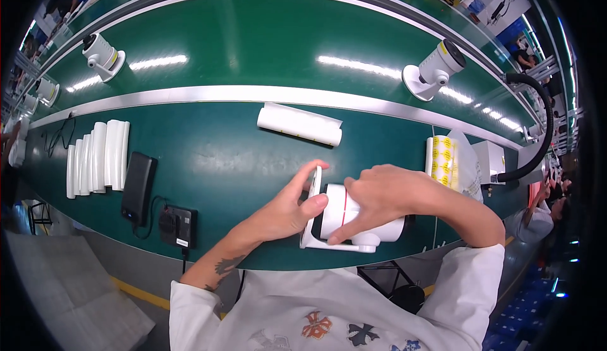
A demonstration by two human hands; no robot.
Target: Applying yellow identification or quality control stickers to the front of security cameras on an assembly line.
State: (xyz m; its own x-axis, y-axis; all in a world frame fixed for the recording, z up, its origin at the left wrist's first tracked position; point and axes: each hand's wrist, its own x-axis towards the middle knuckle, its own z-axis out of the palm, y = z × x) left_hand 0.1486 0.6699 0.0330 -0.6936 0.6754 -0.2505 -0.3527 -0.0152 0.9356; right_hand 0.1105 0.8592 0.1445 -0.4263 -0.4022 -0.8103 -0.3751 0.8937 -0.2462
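Head view, at a green workbench (240,161): white security camera (354,221) lying on its side at the near edge, left hand (284,209) pinching its front shield between thumb and fingers, right hand (386,193) spread and clasped over the body. Behind, just apart, a white curved cover (299,124); two more cameras (435,68) on the conveyor.

The scene is bright and evenly lit from overhead. Strip lights leave white streaks of glare on the glossy green belt (253,41), and a duller sheen lies on the desk (221,155). Shadows are soft and short. The fisheye bends straight edges strongly; the rim falls to black, and the far corners are blurred.
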